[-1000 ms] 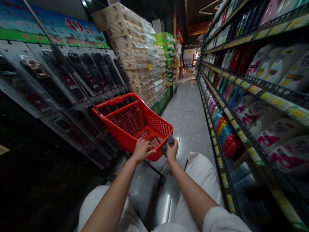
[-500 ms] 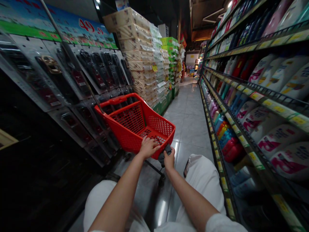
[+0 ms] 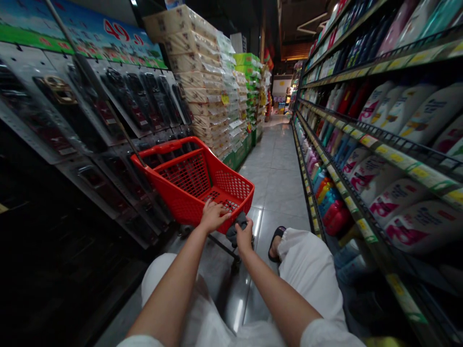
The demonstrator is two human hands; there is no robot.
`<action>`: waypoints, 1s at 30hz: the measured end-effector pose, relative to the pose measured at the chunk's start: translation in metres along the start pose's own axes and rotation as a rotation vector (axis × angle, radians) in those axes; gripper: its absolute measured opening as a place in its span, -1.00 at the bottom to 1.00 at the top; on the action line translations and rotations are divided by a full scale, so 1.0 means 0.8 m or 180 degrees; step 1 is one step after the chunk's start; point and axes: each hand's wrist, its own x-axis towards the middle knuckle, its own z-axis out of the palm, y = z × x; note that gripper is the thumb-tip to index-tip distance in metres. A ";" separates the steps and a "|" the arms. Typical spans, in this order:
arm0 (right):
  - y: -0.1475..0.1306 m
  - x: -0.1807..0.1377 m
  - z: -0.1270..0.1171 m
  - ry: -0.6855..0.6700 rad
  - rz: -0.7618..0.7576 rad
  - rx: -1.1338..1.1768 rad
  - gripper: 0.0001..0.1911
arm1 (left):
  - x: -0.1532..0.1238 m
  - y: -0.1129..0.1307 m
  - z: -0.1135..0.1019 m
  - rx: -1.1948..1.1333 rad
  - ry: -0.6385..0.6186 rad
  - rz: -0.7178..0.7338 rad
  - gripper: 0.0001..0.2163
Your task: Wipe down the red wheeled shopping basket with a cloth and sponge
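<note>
Two-handed, reaches down to the near end of a red cart (image 3: pixel 173 201), set at an angle on the gray tiled floor (image 3: pixel 282 183), between hanging belts (image 3: pixel 144 91) on one side and long shelves (image 3: pixel 396 156) on the other. Rests the left hand (image 3: pixel 214 216) on the near part of the cart's rim, palm down, with fingers stretched out and a little apart. Grips a dark gray cloth (image 3: pixel 240 220) in the right hand (image 3: pixel 244 236), with thumb and fingers closed together on it. Holds the cloth at the near corner of the cart, just beside and slightly lower than the left hand. Cannot tell about contact between cloth and rim. Wears white trousers (image 3: pixel 311 270), with knees wide apart, and has a dark sandal (image 3: pixel 279 232) on the floor to the right of the cart. Has the cart's handle (image 3: pixel 170 146) at the far left end, near the belts, with a thin pole (image 3: pixel 88 76) slanting down toward it. Faces, above the belts, a sign (image 3: pixel 90 33) reading 49.9, and farther along, tall stacks of wrapped packs (image 3: pixel 197 62). Has rows of bottles (image 3: pixel 415 226) on the shelves to the right.
</note>
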 end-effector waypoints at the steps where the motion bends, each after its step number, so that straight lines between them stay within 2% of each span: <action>1: 0.000 -0.001 -0.004 0.0048 0.0063 -0.0018 -0.51 | 0.000 -0.001 0.001 0.0010 0.0011 0.0001 -0.69; 6: -0.021 0.013 -0.017 0.0467 0.0244 -0.0117 -0.51 | -0.001 0.002 0.003 0.0058 0.0068 0.0015 -0.68; 10: -0.039 0.014 -0.005 0.0361 -0.0199 -0.0094 -0.48 | -0.004 0.008 0.004 0.0077 0.0139 0.0033 -0.66; 13: -0.031 0.006 0.006 0.0414 -0.0359 -0.0151 -0.51 | -0.006 0.010 0.006 0.0031 0.0169 0.0046 -0.66; 18: -0.005 0.011 0.012 0.0634 0.0264 -0.0400 -0.54 | -0.005 0.008 0.009 0.0096 0.0295 0.0104 -0.68; 24: -0.016 0.072 -0.007 0.0898 0.0551 -0.0580 -0.59 | -0.004 0.015 0.007 0.0227 0.0262 0.0052 -0.67; 27: -0.039 0.116 -0.023 0.1011 0.0416 -0.0571 -0.51 | -0.007 0.016 0.006 0.0147 0.0280 0.0056 -0.67; 30: -0.064 0.142 -0.022 0.0773 0.0057 -0.0461 -0.48 | -0.010 0.017 0.008 0.0110 0.0261 0.0113 -0.67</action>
